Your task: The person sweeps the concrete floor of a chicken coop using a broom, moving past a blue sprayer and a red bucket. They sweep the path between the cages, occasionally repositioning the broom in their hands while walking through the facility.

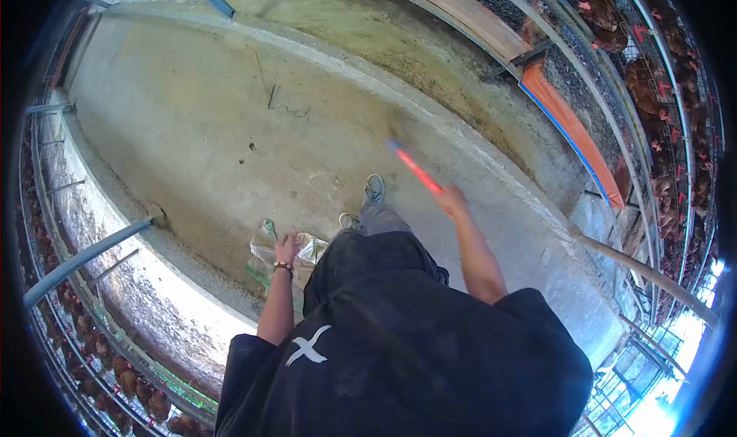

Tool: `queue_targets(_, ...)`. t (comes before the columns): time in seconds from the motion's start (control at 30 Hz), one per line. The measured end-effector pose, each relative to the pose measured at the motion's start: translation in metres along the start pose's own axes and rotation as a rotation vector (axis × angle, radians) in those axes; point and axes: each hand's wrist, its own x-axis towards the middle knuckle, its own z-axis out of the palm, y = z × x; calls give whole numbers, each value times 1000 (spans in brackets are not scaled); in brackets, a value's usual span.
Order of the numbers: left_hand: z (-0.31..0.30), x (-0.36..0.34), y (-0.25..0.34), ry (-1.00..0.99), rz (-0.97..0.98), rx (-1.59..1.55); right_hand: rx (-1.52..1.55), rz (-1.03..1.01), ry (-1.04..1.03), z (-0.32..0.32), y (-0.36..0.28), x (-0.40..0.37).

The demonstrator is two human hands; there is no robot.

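My right hand (453, 201) is closed around the end of a red stick-like handle (418, 170) with a blue tip. A dark smear lies just beyond that tip, too blurred to make out. My left hand (286, 249) is low at my left side, its fingers curled at a crumpled white and green plastic sack (311, 246). The sack hangs on both sides of the hand, beside my leg. A shoe (374, 187) of mine stands on the concrete floor below the red handle.
Caged brown hens line the right (645, 84) and the left (142, 391). A low concrete kerb (368, 72) runs along the walkway. A slanted metal pole (92, 260) juts in from the left, another pole (645, 272) from the right. Thin wire (272, 97) lies on the floor.
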Motion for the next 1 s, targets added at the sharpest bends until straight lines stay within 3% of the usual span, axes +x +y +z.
queue_targets(0.03,-2,9,10,5,65,-20,15,-48,-61,-4,-49,7)
queue_targets(0.1,14,-6,69,51,138,57,-23,-147,-18,21,-87,48)
queue_targets(0.2,18,-16,112,67,173,91,-1,-214,-103,7,-104,45)
queue_targets(0.27,19,-9,122,59,171,61,-34,-351,-42,-18,-82,13)
queue_targets(0.3,12,0,115,56,174,55,67,-259,-112,-3,-51,22)
queue_targets(0.33,1,16,97,51,172,50,257,-141,-408,-18,-27,6)
queue_targets(0.43,-22,41,50,36,81,37,437,154,-399,-62,43,-82)
queue_targets(0.47,-31,42,37,37,32,36,588,192,-381,-51,98,-87)
queue_targets(0.57,-51,44,16,57,-154,148,591,602,-296,-81,122,-152)
queue_targets(0.6,-52,36,30,19,-222,290,549,634,-219,-71,137,-157)
queue_targets(0.67,-69,45,40,5,-241,279,449,686,-57,-34,170,-139)
queue_targets(0.73,-95,71,44,-11,-245,232,354,718,-84,-6,158,-102)
queue_targets(0.77,-106,80,58,-21,-176,154,308,735,-103,14,148,-79)
queue_targets(0.8,-117,87,79,-34,-109,83,182,502,-59,43,137,-50)
queue_targets(0.83,-127,94,94,-48,-48,13,386,314,10,75,100,-31)
queue_targets(0.87,-140,109,106,-41,-6,-4,408,214,-28,82,16,-35)
queue_targets(0.9,-152,119,115,-33,36,-25,-28,74,-133,110,-33,-3)
queue_targets(0.93,-159,119,130,-6,1,-28,65,166,-88,119,-119,-13)
queue_targets(1.0,-171,112,174,52,-50,-40,64,47,-227,107,-253,-34)
